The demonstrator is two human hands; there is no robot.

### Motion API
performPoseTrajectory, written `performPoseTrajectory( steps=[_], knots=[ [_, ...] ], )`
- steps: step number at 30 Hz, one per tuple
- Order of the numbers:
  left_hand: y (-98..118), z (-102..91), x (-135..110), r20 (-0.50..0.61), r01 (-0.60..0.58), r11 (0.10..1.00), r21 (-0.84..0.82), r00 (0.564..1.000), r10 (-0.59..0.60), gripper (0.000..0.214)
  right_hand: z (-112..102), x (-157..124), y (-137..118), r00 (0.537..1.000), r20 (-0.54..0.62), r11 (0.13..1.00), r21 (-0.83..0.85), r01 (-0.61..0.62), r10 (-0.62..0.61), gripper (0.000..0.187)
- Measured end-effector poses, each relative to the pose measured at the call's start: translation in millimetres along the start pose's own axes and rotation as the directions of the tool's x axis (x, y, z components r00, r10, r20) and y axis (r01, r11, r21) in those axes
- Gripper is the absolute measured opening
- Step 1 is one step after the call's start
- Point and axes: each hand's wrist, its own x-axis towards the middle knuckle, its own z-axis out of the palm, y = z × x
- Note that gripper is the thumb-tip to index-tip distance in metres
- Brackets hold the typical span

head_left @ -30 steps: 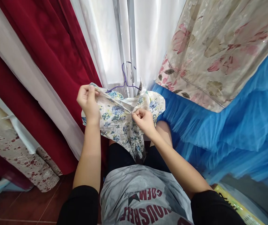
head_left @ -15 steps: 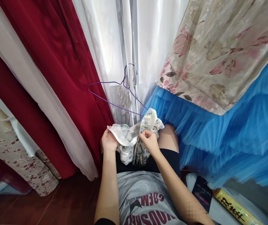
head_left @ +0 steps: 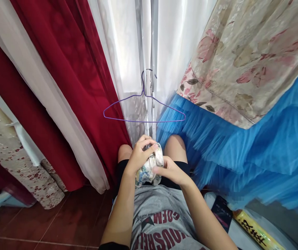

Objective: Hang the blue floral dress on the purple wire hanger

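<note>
Both my hands hold a floral cloth with blue and green flowers (head_left: 149,168), bunched into a small wad above my lap. My left hand (head_left: 139,154) wraps over its top with curled fingers. My right hand (head_left: 171,170) grips it from the right side. A bare purple wire hanger (head_left: 143,116) hangs just above them from a metal window frame (head_left: 151,52), with nothing on it.
Red curtain (head_left: 60,69) and white sheer curtain (head_left: 117,41) hang at left and centre. A blue tulle fabric (head_left: 242,146) and a floral beige cloth (head_left: 247,52) fill the right. A yellow package (head_left: 258,231) and a dark object (head_left: 221,211) lie at lower right. Dark red tile floor (head_left: 47,225) is at lower left.
The floral cloth has come off the hanger and been gathered down into a tight wad at my lap. The hanger now hangs bare and level.
</note>
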Motion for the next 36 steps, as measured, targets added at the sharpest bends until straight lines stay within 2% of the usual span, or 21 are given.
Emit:
performPoseTrajectory(
  steps=[2,4,5,7,9,10,11,12,13,15,16,18,20,22,23,24,26,29,31,33,36],
  knots=[
    [-18.7,-1.5,-6.0,0.105,0.112,0.985,-0.13,0.99,-0.098,0.035,2.2,-5.5,-6.3,1.0,-0.017,0.997,-0.079,-0.006,0.005,0.044],
    [-39.9,-1.3,-17.0,0.226,0.273,0.932,-0.239,0.949,-0.22,0.052,1.1,-9.0,-10.8,0.996,-0.091,0.994,-0.109,-0.009,-0.001,0.035],
    [-49.9,-1.3,-23.4,0.288,0.335,0.912,-0.237,0.921,-0.264,0.059,-1.6,-10.3,-12.5,0.993,-0.121,0.994,-0.109,-0.011,-0.002,0.033],
    [-67.2,-2.6,-35.3,0.445,0.4,0.909,-0.116,0.839,-0.313,0.065,-10.9,-12.8,-15.7,0.983,-0.181,0.995,-0.097,-0.002,-0.016,0.032],
    [-80.7,-7.4,-43.0,0.595,0.39,0.917,0.078,0.72,-0.357,0.064,-23.1,-14.8,-19.5,0.964,-0.259,0.996,-0.088,0.032,-0.054,0.032],
    [-86.4,-11.6,-45.0,0.627,0.366,0.916,0.165,0.678,-0.384,0.065,-28.9,-15.4,-21.8,0.952,-0.297,0.994,-0.09,0.055,-0.079,0.032],
    [-91.7,-17.3,-45.7,0.628,0.341,0.91,0.237,0.661,-0.411,0.068,-34.0,-15.7,-24.3,0.934,-0.339,0.991,-0.104,0.079,-0.11,0.032],
    [-96.6,-24.7,-45.2,0.604,0.322,0.9,0.293,0.668,-0.435,0.072,-38.1,-15.5,-26.9,0.908,-0.39,0.985,-0.137,0.104,-0.15,0.032],
    [-101.1,-34.2,-43.7,0.557,0.311,0.889,0.337,0.695,-0.454,0.075,-41.3,-14.9,-29.4,0.874,-0.444,0.974,-0.192,0.123,-0.198,0.031],
    [-107.7,-60.0,-38.0,0.436,0.301,0.864,0.403,0.767,-0.47,0.078,-46.1,-12.3,-33.6,0.807,-0.513,0.933,-0.337,0.123,-0.292,0.026],
    [-109.4,-76.3,-34.0,0.371,0.283,0.853,0.438,0.808,-0.458,0.077,-48.8,-10.4,-35.1,0.796,-0.511,0.908,-0.406,0.107,-0.323,0.023],
    [-108.4,-113.1,-24.8,0.28,0.164,0.807,0.568,0.883,-0.377,0.069,-57.0,-5.5,-37.0,0.844,-0.426,0.859,-0.506,0.076,-0.326,0.018],
    [-101.4,-148.8,-16.4,0.244,0.022,0.704,0.71,0.93,-0.275,0.055,-71.7,0.7,-37.7,0.908,-0.298,0.807,-0.587,0.067,-0.293,0.014],
    [-89.8,-173.5,-11.5,0.222,-0.045,0.602,0.798,0.949,-0.224,0.039,-93.7,9.1,-37.9,0.925,-0.241,0.756,-0.651,0.07,-0.293,0.012],
    [-82.7,-179.1,-10.4,0.216,-0.061,0.572,0.818,0.954,-0.208,0.033,-106.9,14.3,-38.2,0.913,-0.254,0.741,-0.667,0.073,-0.319,0.014],
    [-74.9,-179.9,-10.2,0.221,-0.079,0.562,0.823,0.957,-0.19,0.029,-120.9,20.5,-39.2,0.888,-0.289,0.739,-0.669,0.081,-0.359,0.017],
    [-57.2,-167.8,-10.6,0.26,-0.137,0.599,0.789,0.958,-0.124,0.024,-149.2,36.0,-43.9,0.807,-0.38,0.758,-0.64,0.125,-0.453,0.017],
    [-27.3,-130.6,-9.6,0.285,-0.212,0.727,0.653,0.958,0.023,0.025,-184.3,65.0,-60.9,0.681,-0.479,0.778,-0.588,0.22,-0.554,0.016],
    [-8.1,-107.3,-6.7,0.266,-0.226,0.815,0.534,0.96,0.091,0.025,-198.8,85.0,-77.9,0.652,-0.49,0.78,-0.566,0.267,-0.578,0.024],
    [6.8,-93.4,-2.2,0.246,-0.209,0.891,0.402,0.963,0.114,0.025,-205.4,103.3,-96.3,0.705,-0.448,0.802,-0.519,0.295,-0.549,0.031],
    [16.2,-93.3,5.6,0.221,-0.142,0.948,0.285,0.972,0.079,0.027,-203.7,126.7,-119.8,0.86,-0.329,0.883,-0.397,0.249,-0.39,0.032]
  ],
)
